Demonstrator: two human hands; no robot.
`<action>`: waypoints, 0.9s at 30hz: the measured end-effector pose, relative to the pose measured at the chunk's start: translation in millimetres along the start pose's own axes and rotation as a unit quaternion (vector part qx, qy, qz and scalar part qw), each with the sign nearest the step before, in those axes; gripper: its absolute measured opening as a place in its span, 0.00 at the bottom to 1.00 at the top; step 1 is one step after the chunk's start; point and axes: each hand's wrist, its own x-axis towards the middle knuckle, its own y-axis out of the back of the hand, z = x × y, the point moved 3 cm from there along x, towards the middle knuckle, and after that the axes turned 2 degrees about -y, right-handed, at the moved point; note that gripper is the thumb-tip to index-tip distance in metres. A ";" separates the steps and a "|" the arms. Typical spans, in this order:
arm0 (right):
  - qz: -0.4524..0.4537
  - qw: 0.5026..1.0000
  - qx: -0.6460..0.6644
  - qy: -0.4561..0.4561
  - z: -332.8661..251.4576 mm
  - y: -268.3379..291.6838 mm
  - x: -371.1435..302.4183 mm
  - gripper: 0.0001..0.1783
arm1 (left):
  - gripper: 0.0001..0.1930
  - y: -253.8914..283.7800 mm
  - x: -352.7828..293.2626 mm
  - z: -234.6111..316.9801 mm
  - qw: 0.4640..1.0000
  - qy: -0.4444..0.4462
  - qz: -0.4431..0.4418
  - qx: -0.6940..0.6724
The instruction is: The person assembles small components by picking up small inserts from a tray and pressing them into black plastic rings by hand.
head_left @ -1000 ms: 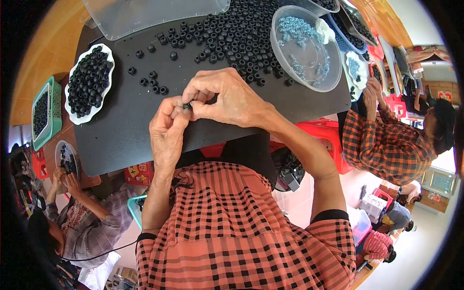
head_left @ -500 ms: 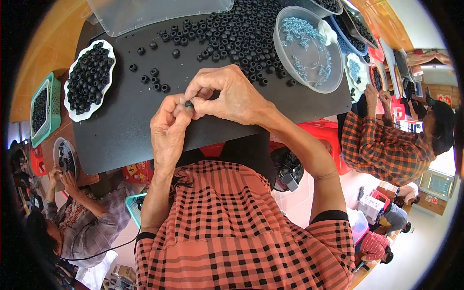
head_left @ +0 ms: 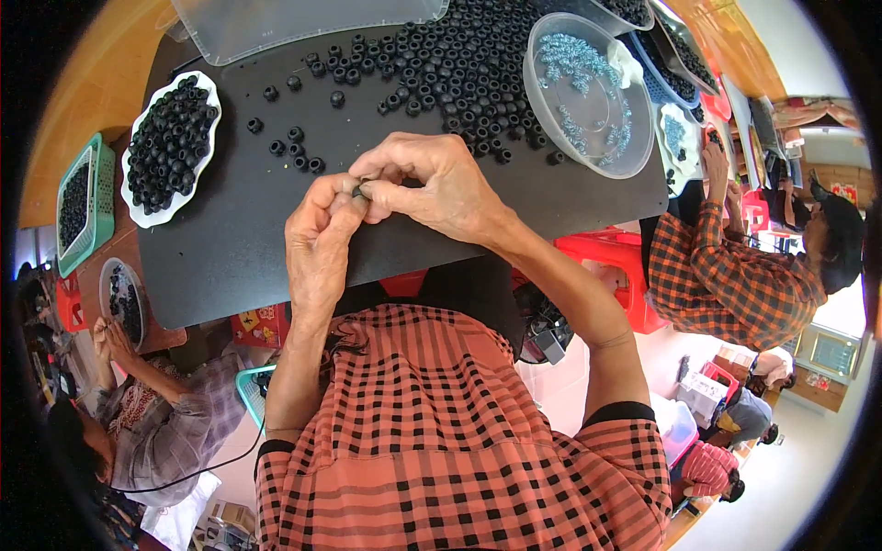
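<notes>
My left hand (head_left: pixel 317 230) and my right hand (head_left: pixel 436 188) meet above the near part of the dark table (head_left: pixel 239 248). Between their fingertips sits a small black bead (head_left: pixel 359 191), mostly covered by the fingers. The left thumb and forefinger pinch it from the left, and the right thumb presses against it from the right. Whether a smaller piece is in the fingers too, I cannot make out. Beyond my hands spreads a heap of loose black beads with holes (head_left: pixel 469 78). A few stray beads (head_left: pixel 296 149) lie just past my left hand.
At the left stands a scalloped white plate (head_left: pixel 204 138) piled with black beads. A round clear tub (head_left: pixel 597 161) at the right holds small light-blue pieces. A clear bin (head_left: pixel 303 28) lies at the far edge. Co-workers sit left and right; a red stool (head_left: pixel 634 285) stands beside the table.
My right hand has shifted slightly, its fingers drawn closer together over the bead. My left hand keeps its pinch. The co-worker at the right has moved an arm.
</notes>
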 end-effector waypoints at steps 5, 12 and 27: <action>0.054 0.974 -0.121 0.184 1.3 0.3 -4.7 0.14 | 0.09 -3.9 1.8 0.3 0.989 0.022 -0.005 -0.144; 0.082 0.935 -0.193 0.287 0.9 -3.1 -6.0 0.21 | 0.08 -0.9 4.3 -0.5 0.982 0.045 -0.036 -0.177; 0.131 0.907 -0.225 0.331 7.2 -4.0 -10.9 0.23 | 0.08 -5.0 2.1 -0.9 0.998 0.014 -0.007 -0.068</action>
